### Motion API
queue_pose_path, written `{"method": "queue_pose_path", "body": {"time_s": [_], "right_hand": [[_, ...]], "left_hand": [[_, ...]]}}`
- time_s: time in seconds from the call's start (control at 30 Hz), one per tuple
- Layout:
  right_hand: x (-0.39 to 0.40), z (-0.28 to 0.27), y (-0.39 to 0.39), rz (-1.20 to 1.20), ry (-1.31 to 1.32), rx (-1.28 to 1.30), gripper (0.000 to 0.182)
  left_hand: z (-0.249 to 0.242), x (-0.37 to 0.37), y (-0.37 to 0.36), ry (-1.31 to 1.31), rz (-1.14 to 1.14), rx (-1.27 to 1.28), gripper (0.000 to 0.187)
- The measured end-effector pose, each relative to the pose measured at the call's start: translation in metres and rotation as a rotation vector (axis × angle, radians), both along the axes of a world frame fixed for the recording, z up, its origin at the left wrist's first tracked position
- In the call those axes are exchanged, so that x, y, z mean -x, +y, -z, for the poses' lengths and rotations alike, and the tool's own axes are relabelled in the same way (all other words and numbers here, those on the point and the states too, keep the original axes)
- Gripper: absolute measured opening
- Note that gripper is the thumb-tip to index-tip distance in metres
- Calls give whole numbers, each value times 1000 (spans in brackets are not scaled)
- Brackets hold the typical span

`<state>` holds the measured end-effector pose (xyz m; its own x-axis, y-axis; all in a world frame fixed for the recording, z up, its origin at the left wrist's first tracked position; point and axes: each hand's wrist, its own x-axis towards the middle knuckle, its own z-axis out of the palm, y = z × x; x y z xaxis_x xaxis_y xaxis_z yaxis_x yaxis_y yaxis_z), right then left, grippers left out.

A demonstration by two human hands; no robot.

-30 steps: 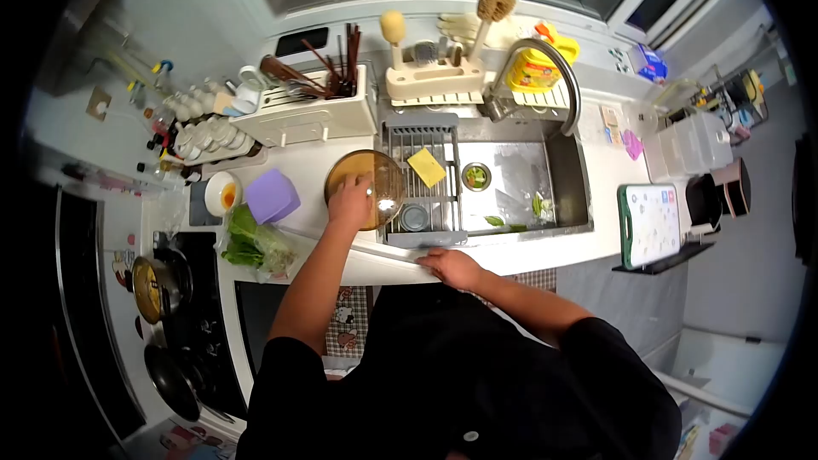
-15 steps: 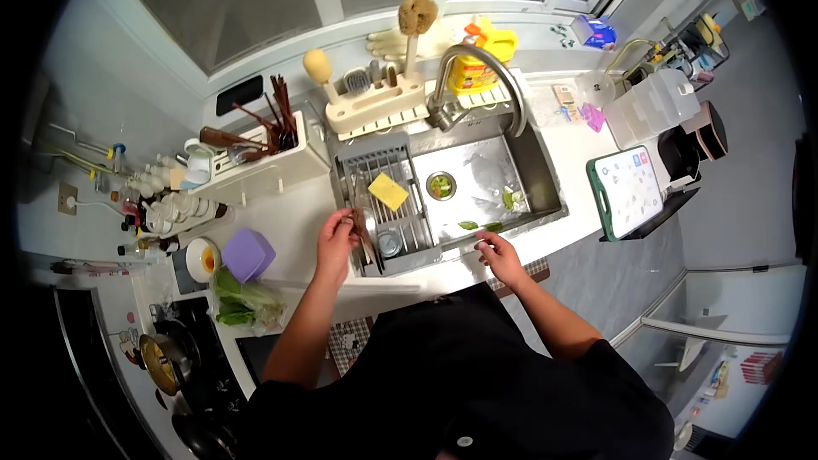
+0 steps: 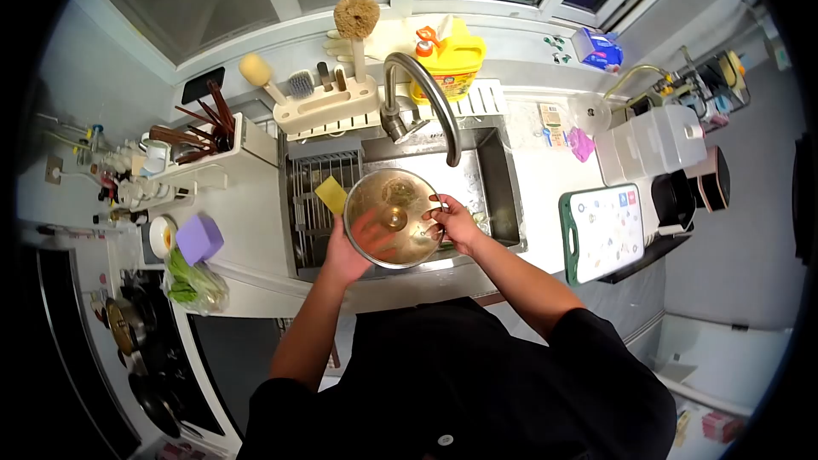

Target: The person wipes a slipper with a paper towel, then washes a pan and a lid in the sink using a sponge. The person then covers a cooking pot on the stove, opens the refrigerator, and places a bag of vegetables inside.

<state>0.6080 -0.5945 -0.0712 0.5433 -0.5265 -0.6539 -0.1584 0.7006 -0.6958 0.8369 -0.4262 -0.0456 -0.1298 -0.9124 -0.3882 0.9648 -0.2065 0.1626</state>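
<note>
A round glass pot lid (image 3: 407, 243) with a metal rim and a centre knob is held over the front of the sink (image 3: 501, 172). My left hand (image 3: 346, 254) supports its left edge, and those fingers show through the glass, spread behind it. At the right rim, my right hand (image 3: 456, 223) grips the lid with fingers curled over the edge. A yellow sponge (image 3: 331, 195) lies on the grey drying rack (image 3: 308, 243), just left of the lid. The lid covers the drain.
The curved faucet (image 3: 443, 111) arches above the sink. Behind stand a brush holder (image 3: 328, 111) and a yellow jug (image 3: 457, 60). A cutting board (image 3: 603, 234) lies right; a purple container (image 3: 200, 238) and bagged greens (image 3: 192, 281) are left, near the stove (image 3: 158, 332).
The pot lid has come up from the drying rack and rightward over the sink. My right hand has moved from the sink's front edge onto the lid's rim. The view has shifted.
</note>
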Motion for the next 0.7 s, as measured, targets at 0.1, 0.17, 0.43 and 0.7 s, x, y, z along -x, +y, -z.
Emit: {"method": "queue_pose_path", "body": {"time_s": [0.1, 0.17, 0.43, 0.7], "right_hand": [[12, 14, -24, -127, 23, 71, 39], [7, 15, -47, -219, 50, 76, 37], [-63, -25, -151, -489, 222, 1487, 48], [-37, -18, -114, -526, 196, 1397, 50]], "left_hand": [[11, 23, 3, -218, -106, -206, 49], [26, 35, 6, -476, -103, -252, 42], [31, 67, -29, -480, -231, -418, 53], [61, 82, -72, -434, -150, -543, 44]]}}
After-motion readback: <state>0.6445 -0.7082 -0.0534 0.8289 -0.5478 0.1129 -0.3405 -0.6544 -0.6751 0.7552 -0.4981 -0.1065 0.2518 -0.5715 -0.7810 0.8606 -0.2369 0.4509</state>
